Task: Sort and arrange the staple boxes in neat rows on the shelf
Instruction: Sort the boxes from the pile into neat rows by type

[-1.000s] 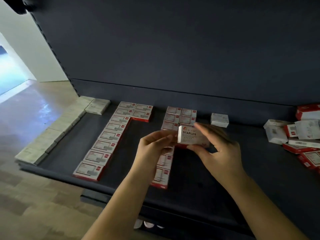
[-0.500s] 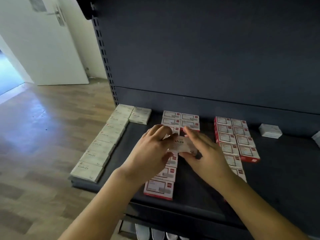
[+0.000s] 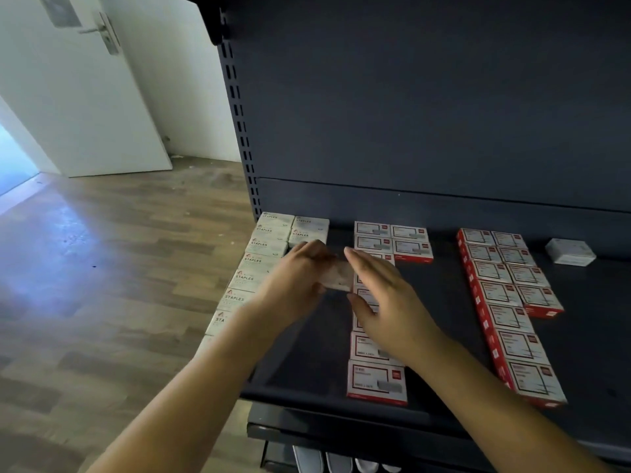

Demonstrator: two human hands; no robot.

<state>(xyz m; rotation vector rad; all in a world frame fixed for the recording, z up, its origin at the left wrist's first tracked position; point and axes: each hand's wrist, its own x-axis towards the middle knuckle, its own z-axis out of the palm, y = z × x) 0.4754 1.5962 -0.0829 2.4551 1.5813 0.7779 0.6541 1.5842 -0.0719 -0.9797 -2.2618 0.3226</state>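
white row [image 3: 254, 264]: STAPLES boxes lined up along the shelf's [image 3: 444, 336] left edge
left hand [image 3: 297, 278]: pinching one blurry staple box [image 3: 339, 279] just above the shelf
right hand [image 3: 382, 295]: fingers out flat, touching that box's right side
red rows [image 3: 505, 302]: further right, tidy

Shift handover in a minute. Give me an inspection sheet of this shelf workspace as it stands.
Surface: dark shelf, flat, boxes laid on it in columns.
Job's things: white boxes in a column along the left edge, a second short column at the back; red boxes in a middle group; more red boxes in a right group, two columns; held box blurred, above the shelf.
Clutter: one loose white box at back right.
Grippers: left hand grips the held box; right hand beside it with straight fingers, contact unclear.
Cables: nothing seen.
Surroundings: wood floor, white door, shoes below.
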